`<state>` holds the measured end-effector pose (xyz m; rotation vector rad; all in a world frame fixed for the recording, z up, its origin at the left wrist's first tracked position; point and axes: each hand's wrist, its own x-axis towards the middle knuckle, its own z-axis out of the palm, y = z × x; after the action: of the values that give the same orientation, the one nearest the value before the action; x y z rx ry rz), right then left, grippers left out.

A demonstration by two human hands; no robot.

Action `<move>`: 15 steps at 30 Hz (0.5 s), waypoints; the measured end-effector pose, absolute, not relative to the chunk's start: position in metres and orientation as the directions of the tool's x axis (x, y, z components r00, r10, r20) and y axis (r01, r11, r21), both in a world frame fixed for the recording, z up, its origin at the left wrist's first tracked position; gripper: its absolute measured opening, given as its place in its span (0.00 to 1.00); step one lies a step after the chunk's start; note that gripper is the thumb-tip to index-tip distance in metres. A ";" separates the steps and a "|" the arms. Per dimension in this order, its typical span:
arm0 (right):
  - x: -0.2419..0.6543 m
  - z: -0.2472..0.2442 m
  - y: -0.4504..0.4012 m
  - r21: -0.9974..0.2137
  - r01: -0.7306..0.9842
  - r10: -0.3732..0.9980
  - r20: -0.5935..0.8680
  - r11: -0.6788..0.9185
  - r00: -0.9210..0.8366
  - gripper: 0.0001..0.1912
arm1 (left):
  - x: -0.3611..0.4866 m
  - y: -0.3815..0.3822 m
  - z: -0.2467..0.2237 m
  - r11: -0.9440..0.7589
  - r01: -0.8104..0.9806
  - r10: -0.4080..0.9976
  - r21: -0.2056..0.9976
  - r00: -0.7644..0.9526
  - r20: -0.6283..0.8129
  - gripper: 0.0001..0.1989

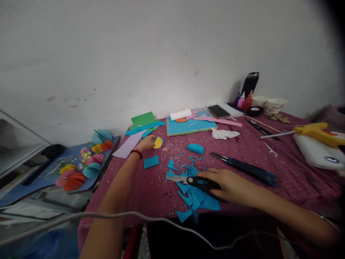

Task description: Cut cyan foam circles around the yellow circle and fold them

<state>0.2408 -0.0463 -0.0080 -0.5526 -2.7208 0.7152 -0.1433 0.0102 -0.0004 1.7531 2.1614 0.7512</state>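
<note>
My left hand (147, 143), a beaded bracelet at its wrist, reaches to the far left part of the table. Its fingers pinch the edge of a yellow paper disc (157, 143) that has a blue paper edge showing behind it. My right hand (225, 182) is closed on the black-handled scissors (203, 183), whose blades point left. Under the scissors lies a heap of blue paper scraps (196, 199). A blue paper rectangle (151, 162) rests just nearer than my left hand, and a stack of blue paper pieces (195, 148) sits mid-table.
A utility knife (246, 169) lies right of the scraps, beside a yellow glue gun (314, 131). Paper cups (275, 106), paint bottles (245, 102) and a black flask (250, 84) stand far right. Paper pom-poms (93, 158) sit left; a white cable (134, 214) crosses in front.
</note>
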 end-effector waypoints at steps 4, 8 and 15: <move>0.249 -0.009 -0.045 -0.537 0.299 0.443 0.160 0.789 -0.882 0.27 | -0.141 0.012 -0.015 0.134 0.903 0.964 0.409 -0.215 0.157 0.28; 0.259 -0.012 -0.040 -0.523 0.323 0.486 0.208 0.788 -0.849 0.25 | -0.138 0.008 -0.026 0.103 0.938 0.974 0.331 -0.163 0.158 0.16; 0.260 -0.023 -0.033 -0.391 0.414 0.512 0.189 0.822 -0.838 0.22 | -0.136 0.007 -0.032 0.101 0.926 0.965 0.363 -0.179 0.190 0.14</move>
<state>0.2601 -0.0329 -0.0229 -0.7067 -2.7198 0.4887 -0.1361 0.0069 -0.0316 1.9476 2.2575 0.6218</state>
